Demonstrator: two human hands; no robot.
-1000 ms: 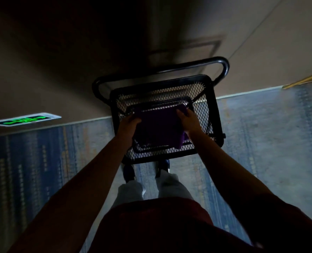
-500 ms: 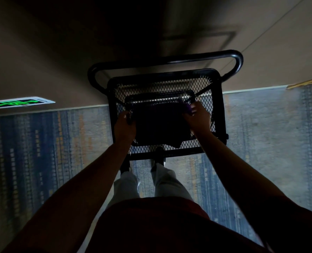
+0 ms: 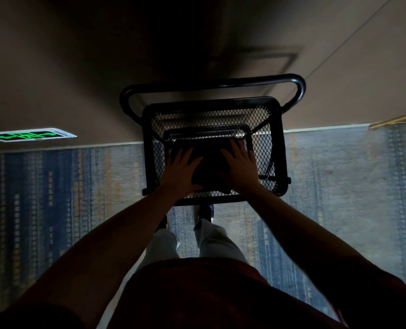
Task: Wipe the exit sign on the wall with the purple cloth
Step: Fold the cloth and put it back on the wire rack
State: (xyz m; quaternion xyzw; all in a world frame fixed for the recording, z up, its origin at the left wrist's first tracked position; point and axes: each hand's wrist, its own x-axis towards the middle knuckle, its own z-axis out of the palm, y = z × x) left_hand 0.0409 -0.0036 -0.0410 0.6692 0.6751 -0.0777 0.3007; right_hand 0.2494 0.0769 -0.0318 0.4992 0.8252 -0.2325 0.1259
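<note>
The cloth [image 3: 209,162] looks almost black in this dim light and lies flat in the inner tray of a black mesh cart [image 3: 211,103]. My left hand [image 3: 181,170] rests flat on the cloth's left part, fingers spread. On its right part lies my right hand [image 3: 238,166], also flat with fingers apart. Neither hand curls around the cloth. The exit sign [image 3: 28,135] glows green low on the beige wall, far to the left of the cart and just above the floor line.
The cart's tubular handle [image 3: 211,83] faces the wall. A blue-grey patterned carpet [image 3: 78,186] covers the floor. My shoes [image 3: 205,210] stand right behind the cart. A gold strip [image 3: 396,119] runs along the wall base at far right.
My hands held the cloth by its left and right edges; now both lie flat on top of it with fingers spread. The cloth has settled into the tray.
</note>
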